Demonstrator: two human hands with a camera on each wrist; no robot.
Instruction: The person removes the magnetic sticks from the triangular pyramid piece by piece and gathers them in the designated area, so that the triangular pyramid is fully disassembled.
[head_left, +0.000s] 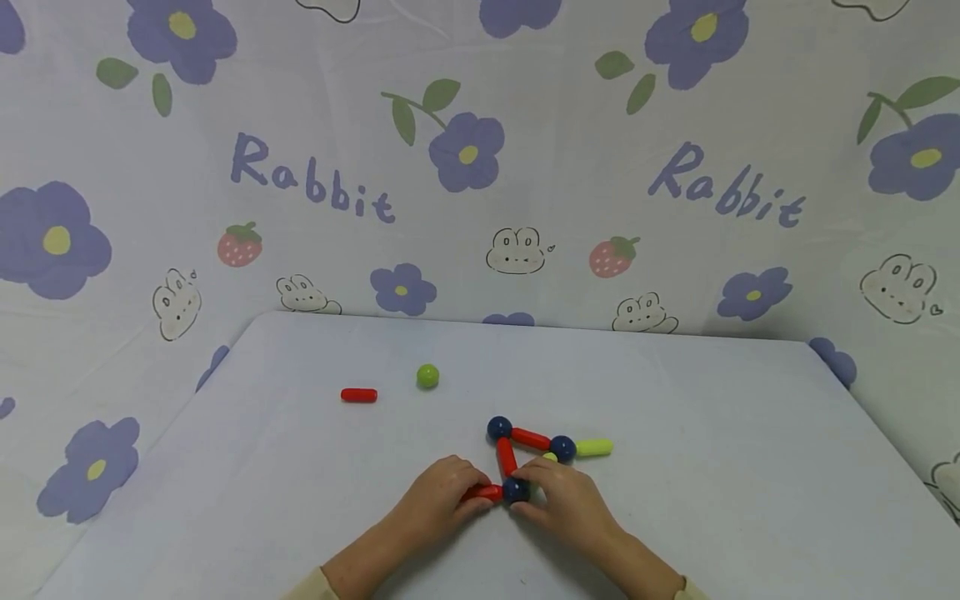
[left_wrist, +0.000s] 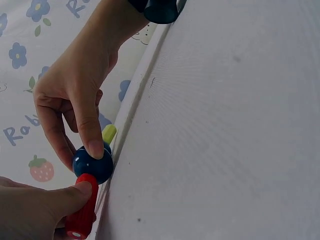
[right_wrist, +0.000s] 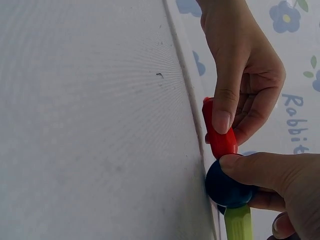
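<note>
In the head view, my left hand (head_left: 442, 497) pinches a red rod (head_left: 486, 493) between thumb and fingers. That rod's end meets a dark blue ball (head_left: 515, 490), which my right hand (head_left: 564, 502) grips with thumb and fingertips. A second red rod (head_left: 507, 457) runs from this ball to another blue ball (head_left: 499, 429). From there a third red rod (head_left: 531, 438) reaches a further blue ball (head_left: 562, 448), with a yellow-green rod (head_left: 594, 447) sticking out to the right. Close up in the right wrist view, a yellow-green rod (right_wrist: 238, 222) meets the held ball (right_wrist: 227, 185); the right hand partly hides it from the head.
Farther back on the white table (head_left: 225, 467) lie a loose red rod (head_left: 359, 395) and a green ball (head_left: 427, 376), apart from the joined pieces. Behind the table's far edge hangs a flower-and-rabbit patterned cloth (head_left: 555, 167).
</note>
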